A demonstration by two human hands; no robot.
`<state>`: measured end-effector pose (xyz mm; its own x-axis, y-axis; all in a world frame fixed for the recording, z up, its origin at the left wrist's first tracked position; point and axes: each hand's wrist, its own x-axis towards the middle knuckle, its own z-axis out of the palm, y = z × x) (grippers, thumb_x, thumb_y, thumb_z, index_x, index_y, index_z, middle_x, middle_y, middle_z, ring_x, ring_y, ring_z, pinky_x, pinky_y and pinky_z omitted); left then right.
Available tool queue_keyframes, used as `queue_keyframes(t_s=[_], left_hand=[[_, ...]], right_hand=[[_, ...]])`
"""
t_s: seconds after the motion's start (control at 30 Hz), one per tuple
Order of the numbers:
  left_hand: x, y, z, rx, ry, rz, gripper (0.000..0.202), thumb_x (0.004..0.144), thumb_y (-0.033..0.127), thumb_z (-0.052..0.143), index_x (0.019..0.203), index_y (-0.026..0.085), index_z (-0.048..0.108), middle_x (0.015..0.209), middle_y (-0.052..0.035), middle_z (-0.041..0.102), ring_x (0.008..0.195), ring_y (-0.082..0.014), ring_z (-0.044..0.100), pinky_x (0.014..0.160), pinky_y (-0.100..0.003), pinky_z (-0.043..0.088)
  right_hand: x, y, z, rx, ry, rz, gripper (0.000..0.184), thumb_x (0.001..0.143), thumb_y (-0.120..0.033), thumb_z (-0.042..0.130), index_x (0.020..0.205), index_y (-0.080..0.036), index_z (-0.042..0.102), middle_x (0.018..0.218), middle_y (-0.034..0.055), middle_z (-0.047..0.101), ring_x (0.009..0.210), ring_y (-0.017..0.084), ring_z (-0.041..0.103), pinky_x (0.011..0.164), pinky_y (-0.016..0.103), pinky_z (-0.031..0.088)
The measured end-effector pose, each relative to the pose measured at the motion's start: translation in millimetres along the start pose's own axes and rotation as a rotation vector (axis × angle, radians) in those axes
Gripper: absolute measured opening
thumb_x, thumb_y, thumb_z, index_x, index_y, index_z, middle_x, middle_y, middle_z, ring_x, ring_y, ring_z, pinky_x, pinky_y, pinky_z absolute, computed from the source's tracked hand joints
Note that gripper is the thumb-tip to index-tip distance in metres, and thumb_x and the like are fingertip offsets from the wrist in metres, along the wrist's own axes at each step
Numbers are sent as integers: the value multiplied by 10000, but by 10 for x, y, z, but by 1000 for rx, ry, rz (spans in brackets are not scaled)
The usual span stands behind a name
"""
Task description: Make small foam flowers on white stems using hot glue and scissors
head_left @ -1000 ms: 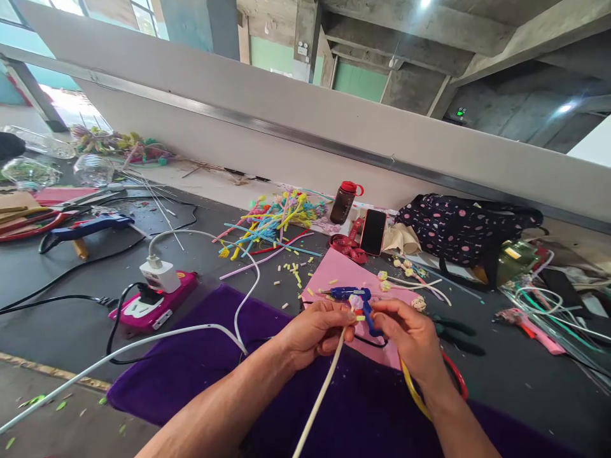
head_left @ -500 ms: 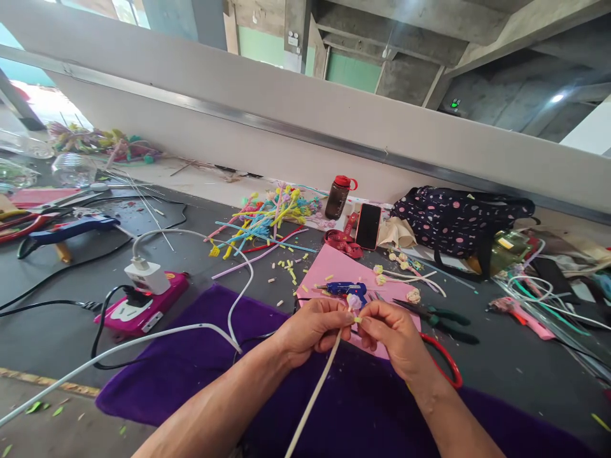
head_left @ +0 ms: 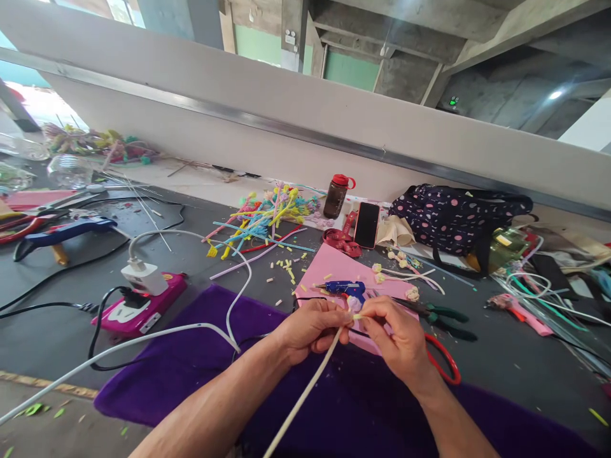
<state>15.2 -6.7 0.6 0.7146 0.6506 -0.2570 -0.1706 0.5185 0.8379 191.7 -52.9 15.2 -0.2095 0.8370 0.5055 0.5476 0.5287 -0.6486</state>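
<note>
My left hand (head_left: 312,331) is closed, its thumb and fingers gripping a long cream cord (head_left: 303,397) that slants down toward me. At the cord's upper end, just above my fingertips, is a small pale lilac flower (head_left: 354,303). My right hand (head_left: 396,334) pinches the end of a short pale yellow strip (head_left: 358,317) against the flower's base, close to my left thumb. Behind both hands a blue glue gun (head_left: 341,287) lies on a pink sheet (head_left: 329,264). Green-handled pliers (head_left: 449,313) rest to the right, partly hidden by my right hand.
A purple cloth (head_left: 191,356) lies under my arms. To the left stand a pink power strip (head_left: 167,296) and white cables. Colourful stems (head_left: 267,219), yellow scraps (head_left: 289,270), a bottle (head_left: 337,197), a phone (head_left: 367,225) and a patterned bag (head_left: 443,219) are farther back.
My right fingers have tilted over and drawn slightly right, with the yellow strip stretching between my hands. The cord's lower end has swung left.
</note>
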Motion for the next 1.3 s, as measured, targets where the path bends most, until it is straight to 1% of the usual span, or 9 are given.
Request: queue_keyframes(t_s=[0.1,0.27,0.43,0.53,0.73,0.9,1.13,1.3], left_hand=[[4,2,3,52,26,-23,202,701,308,645,672,108,649,496,-10,594,265,-10,273,296,-190,78],[4,6,14,183,72,-41,190,695,284,624,640,106,661,445,-2,570,249,-14,270,279,-184,89],[-8,14,37,350,112,-55,189,688,292,614,649,118,676,409,30,522,251,-16,234,278,-183,96],[-11,17,46,417,111,-64,207,684,311,610,660,117,678,399,41,502,260,-22,224,278,-183,115],[-12,8,46,486,104,-85,224,677,330,600,678,120,677,399,49,488,269,-34,239,278,-190,130],[-26,23,63,530,107,-105,245,683,349,589,681,118,674,396,55,474,279,-33,237,292,-196,133],[-27,32,62,546,90,-98,244,674,339,583,688,116,679,392,55,465,281,-40,242,296,-203,138],[-26,34,66,538,111,-100,254,670,349,589,677,111,677,380,61,450,284,-36,233,304,-207,134]], right_hand=[[35,13,-98,33,-8,28,95,855,-181,494,852,-211,584,818,24,599,759,161,572,697,283,449],[75,27,-179,59,-59,47,99,848,-188,502,816,-205,594,799,20,614,742,161,586,695,283,457],[89,30,-213,19,-131,-24,96,839,-169,526,795,-208,602,824,28,627,807,173,589,745,304,456],[97,57,-237,-13,-164,-76,101,836,-150,535,788,-206,605,834,33,630,822,176,585,748,311,455],[98,77,-237,-76,-257,-108,90,839,-137,548,806,-204,597,871,34,625,848,175,574,761,315,441],[103,67,-222,-151,-294,-141,105,856,-125,526,828,-202,591,896,33,632,866,169,569,845,341,413],[93,65,-227,-218,-298,-162,107,867,-137,508,837,-199,589,893,38,634,863,173,562,862,360,408],[84,59,-230,-227,-300,-179,121,875,-132,489,834,-197,583,899,40,634,859,172,557,869,365,403]])
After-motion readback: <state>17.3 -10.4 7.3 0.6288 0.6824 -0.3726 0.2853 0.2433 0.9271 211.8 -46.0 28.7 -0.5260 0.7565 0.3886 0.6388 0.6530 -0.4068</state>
